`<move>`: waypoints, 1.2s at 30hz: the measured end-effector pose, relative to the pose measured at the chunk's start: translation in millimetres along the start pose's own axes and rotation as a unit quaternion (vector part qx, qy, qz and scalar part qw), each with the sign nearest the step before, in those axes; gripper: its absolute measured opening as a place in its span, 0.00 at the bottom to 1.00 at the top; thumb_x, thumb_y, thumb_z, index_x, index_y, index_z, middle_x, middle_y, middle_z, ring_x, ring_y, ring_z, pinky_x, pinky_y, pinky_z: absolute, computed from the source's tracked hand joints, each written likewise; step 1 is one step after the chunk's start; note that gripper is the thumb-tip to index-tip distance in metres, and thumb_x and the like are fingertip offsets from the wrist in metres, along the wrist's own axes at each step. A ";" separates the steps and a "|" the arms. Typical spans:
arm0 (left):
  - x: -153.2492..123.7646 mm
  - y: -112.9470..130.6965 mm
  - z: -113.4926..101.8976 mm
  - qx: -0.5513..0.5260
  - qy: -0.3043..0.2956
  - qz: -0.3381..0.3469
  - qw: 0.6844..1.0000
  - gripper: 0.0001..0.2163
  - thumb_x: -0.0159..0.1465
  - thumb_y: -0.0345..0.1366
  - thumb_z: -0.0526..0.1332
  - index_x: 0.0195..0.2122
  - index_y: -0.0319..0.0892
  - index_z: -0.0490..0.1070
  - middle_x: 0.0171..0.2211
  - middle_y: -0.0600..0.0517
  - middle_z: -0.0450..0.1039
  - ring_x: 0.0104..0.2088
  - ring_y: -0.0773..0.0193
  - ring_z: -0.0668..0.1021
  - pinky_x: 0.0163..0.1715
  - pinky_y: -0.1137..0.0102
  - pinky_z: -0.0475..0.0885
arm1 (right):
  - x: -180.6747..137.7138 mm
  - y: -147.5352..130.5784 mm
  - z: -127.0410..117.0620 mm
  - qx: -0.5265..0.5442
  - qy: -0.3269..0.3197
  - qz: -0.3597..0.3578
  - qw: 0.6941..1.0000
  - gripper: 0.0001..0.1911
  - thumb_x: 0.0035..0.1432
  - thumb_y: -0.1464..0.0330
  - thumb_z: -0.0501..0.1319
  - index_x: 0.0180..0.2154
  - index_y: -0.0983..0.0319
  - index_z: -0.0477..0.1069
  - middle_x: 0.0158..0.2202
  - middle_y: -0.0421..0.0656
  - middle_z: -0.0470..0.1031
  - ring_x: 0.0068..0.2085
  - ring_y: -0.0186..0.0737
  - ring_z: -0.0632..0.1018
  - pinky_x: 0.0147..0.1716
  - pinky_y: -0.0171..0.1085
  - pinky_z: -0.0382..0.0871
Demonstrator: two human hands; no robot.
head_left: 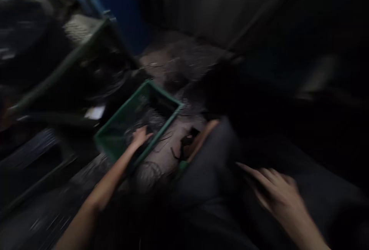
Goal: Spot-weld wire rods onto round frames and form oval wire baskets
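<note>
My left hand (140, 136) reaches down into a green plastic crate (115, 125), thumb held apart from the fingers. Beneath it lies a tangle of thin, shiny pieces (154, 119) that look like metal or wire; blur hides their exact kind. No held piece shows in that hand. My right hand (278, 190) hovers by my dark-clothed leg (211, 157), at the lower right. Its index finger stretches forward and the other fingers are loosely extended, with nothing visible in them.
Left of the crate stands a dark metal frame (62, 65) with a dark rounded bulk (25, 38) behind it. A blue panel (118, 7) rises at the back. Loose wire (148, 173) litters the floor near the crate. The right side is very dark.
</note>
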State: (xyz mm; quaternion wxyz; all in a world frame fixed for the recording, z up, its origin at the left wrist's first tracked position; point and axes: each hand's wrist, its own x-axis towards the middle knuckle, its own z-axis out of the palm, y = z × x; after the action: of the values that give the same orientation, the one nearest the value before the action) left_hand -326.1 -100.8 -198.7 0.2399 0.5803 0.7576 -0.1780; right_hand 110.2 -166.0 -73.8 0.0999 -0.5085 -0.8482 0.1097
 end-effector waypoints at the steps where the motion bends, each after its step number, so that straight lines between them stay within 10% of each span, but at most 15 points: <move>1: 0.7 10.3 -11.7 -0.006 0.032 0.031 0.999 0.26 0.64 0.45 0.50 0.58 0.31 0.56 0.56 0.34 0.62 0.56 0.48 0.67 0.51 0.57 0.65 | -3.7 1.6 -1.9 0.000 0.003 0.045 0.999 0.19 0.64 0.64 0.48 0.56 0.54 0.63 0.30 0.43 0.70 0.33 0.40 0.70 0.35 0.40 0.62; 3: 10.0 37.7 -34.7 -0.117 0.153 0.072 0.979 0.27 0.61 0.50 0.51 0.55 0.36 0.61 0.53 0.40 0.67 0.53 0.50 0.70 0.51 0.58 0.67 | -11.2 17.4 0.7 -0.011 0.047 0.149 0.988 0.18 0.65 0.65 0.48 0.54 0.58 0.65 0.32 0.44 0.71 0.35 0.39 0.70 0.37 0.38 0.63; 8: -6.9 166.9 -83.8 -0.298 0.235 0.284 0.881 0.23 0.57 0.55 0.56 0.49 0.51 0.68 0.47 0.56 0.72 0.46 0.55 0.75 0.51 0.55 0.69 | -52.8 72.5 26.5 -0.058 0.052 0.287 0.955 0.17 0.61 0.71 0.51 0.51 0.60 0.69 0.33 0.46 0.71 0.36 0.40 0.70 0.37 0.37 0.65; 14: -63.9 299.6 -46.7 -0.269 0.193 0.509 0.794 0.21 0.61 0.49 0.55 0.51 0.43 0.66 0.49 0.48 0.69 0.49 0.58 0.73 0.52 0.60 0.69 | -92.9 69.5 26.8 -0.023 0.197 0.277 0.940 0.17 0.63 0.69 0.51 0.51 0.61 0.69 0.34 0.45 0.71 0.36 0.38 0.71 0.37 0.35 0.68; 20: -43.0 305.9 -7.9 -0.166 0.229 0.524 0.803 0.18 0.62 0.47 0.54 0.51 0.45 0.66 0.51 0.47 0.67 0.48 0.57 0.74 0.48 0.61 0.71 | -174.9 152.7 -80.4 -0.107 0.362 0.426 0.822 0.14 0.63 0.65 0.51 0.42 0.64 0.71 0.40 0.48 0.74 0.42 0.40 0.74 0.46 0.38 0.67; 24: -43.1 302.9 -16.0 -0.199 0.244 0.519 0.794 0.16 0.63 0.45 0.54 0.46 0.43 0.68 0.46 0.49 0.69 0.46 0.60 0.74 0.47 0.65 0.72 | -243.4 186.7 -99.6 -0.141 0.115 0.561 0.808 0.17 0.61 0.64 0.54 0.46 0.67 0.71 0.43 0.52 0.74 0.44 0.46 0.74 0.44 0.41 0.68; 29: -50.9 307.1 -17.0 -0.199 0.256 0.500 0.803 0.14 0.63 0.44 0.54 0.44 0.42 0.70 0.46 0.48 0.69 0.45 0.61 0.75 0.46 0.66 0.72 | -274.8 147.6 -41.9 -0.027 -0.112 0.501 0.858 0.15 0.55 0.67 0.61 0.45 0.60 0.73 0.42 0.46 0.76 0.40 0.42 0.77 0.40 0.37 0.70; 33: -51.1 308.2 -14.2 -0.194 0.250 0.499 0.806 0.16 0.63 0.45 0.53 0.44 0.42 0.70 0.45 0.48 0.69 0.45 0.60 0.75 0.46 0.66 0.72 | -280.0 139.5 -31.4 -0.023 0.027 0.504 0.863 0.14 0.60 0.67 0.54 0.44 0.60 0.74 0.42 0.46 0.76 0.40 0.41 0.77 0.42 0.37 0.70; 36: -48.5 308.4 -14.2 -0.195 0.237 0.507 0.806 0.16 0.63 0.45 0.53 0.45 0.42 0.70 0.45 0.48 0.69 0.45 0.60 0.74 0.47 0.64 0.71 | -283.4 161.6 -73.3 0.000 0.241 0.521 0.819 0.12 0.57 0.63 0.58 0.39 0.61 0.75 0.38 0.45 0.77 0.37 0.39 0.77 0.40 0.35 0.70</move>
State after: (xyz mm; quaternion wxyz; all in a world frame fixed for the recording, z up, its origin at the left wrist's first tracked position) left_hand -20.6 -50.4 -156.7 0.2168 0.8468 0.4081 0.2634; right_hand 397.8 -336.3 -66.7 0.2296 -0.8846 -0.4055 0.0193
